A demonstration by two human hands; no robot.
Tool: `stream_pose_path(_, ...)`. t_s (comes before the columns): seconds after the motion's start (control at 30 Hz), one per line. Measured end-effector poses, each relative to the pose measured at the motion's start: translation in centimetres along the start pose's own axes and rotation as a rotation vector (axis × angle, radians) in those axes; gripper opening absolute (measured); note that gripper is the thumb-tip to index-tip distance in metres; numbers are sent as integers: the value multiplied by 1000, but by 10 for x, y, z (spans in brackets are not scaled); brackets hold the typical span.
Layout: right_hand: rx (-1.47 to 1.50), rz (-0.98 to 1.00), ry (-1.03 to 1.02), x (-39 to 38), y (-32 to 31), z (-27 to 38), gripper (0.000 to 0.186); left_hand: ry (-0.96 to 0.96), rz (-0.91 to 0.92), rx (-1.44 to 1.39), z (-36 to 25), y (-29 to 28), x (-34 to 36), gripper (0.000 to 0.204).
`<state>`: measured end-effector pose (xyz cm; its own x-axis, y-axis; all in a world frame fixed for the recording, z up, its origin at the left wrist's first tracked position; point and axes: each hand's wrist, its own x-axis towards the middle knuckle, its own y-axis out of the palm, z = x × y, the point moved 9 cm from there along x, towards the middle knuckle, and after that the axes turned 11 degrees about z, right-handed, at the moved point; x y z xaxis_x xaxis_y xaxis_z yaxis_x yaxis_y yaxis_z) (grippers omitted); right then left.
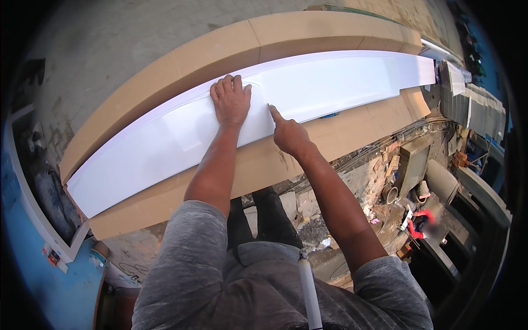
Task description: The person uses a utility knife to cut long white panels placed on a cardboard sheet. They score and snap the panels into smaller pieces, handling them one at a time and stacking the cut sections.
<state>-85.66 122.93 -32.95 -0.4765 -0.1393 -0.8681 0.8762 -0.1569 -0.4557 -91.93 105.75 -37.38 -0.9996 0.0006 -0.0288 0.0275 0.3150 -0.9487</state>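
Observation:
A long glossy white panel point(159, 144) lies across an opened cardboard box point(308, 27), reaching from the lower left to the upper right. My left hand point(230, 100) rests on it near the far edge, fingers spread and arm stretched forward. A faint curved line or crease shows on the white surface beside that hand. My right hand point(290, 133) is over the panel's near edge, index finger extended along the surface and the other fingers curled in. A small dark tip shows at the end of that finger; what the hand holds is too hidden to name.
The box's near flap point(264, 165) lies between me and the panel. Rubble and flower pots point(389, 193) cover the ground at right, near grey stacked slabs point(478, 110). A person in red point(421, 223) is at lower right. A blue surface point(60, 297) is at lower left.

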Motion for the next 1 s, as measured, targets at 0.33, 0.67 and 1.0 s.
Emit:
stream_pose_path(0.33,-4,-27,10,-34,66,-35,78,6,-15,-8,-1,-2,-1,49)
stream_pose_path(0.67,-98,281,165,-78,172,-99,72,22,-2,-47,-8,-9,7,49)
stream_pose_path(1.0,1095,-469,209,-43,58,-220,52,22,-152,-172,-3,-44,-22,54)
